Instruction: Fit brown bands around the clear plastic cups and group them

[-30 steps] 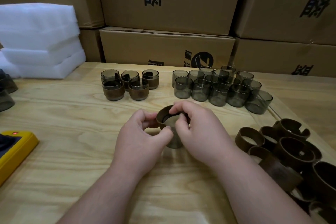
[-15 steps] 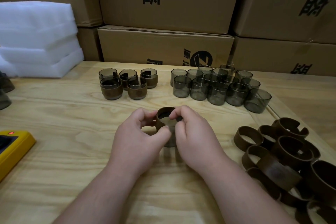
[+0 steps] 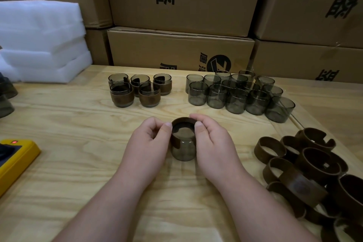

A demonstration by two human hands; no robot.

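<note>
A smoky clear cup (image 3: 183,150) stands on the wooden table (image 3: 78,163) at the centre, with a brown band (image 3: 181,123) sitting around its upper part. My left hand (image 3: 149,143) pinches the band on the left side, and my right hand (image 3: 211,141) pinches it on the right. Behind to the left stand several banded cups (image 3: 135,92). Several bare cups (image 3: 235,94) are grouped behind to the right. A heap of loose brown bands (image 3: 310,169) lies at the right.
A yellow device (image 3: 13,161) with a red light lies at the left edge. White foam sheets (image 3: 41,41) are stacked at the back left, next to dark cups (image 3: 5,96). Cardboard boxes (image 3: 180,51) wall the back of the table.
The band has slid lower on the cup. Both hands have shifted from over the cup's top to its sides, so the cup's mouth now shows.
</note>
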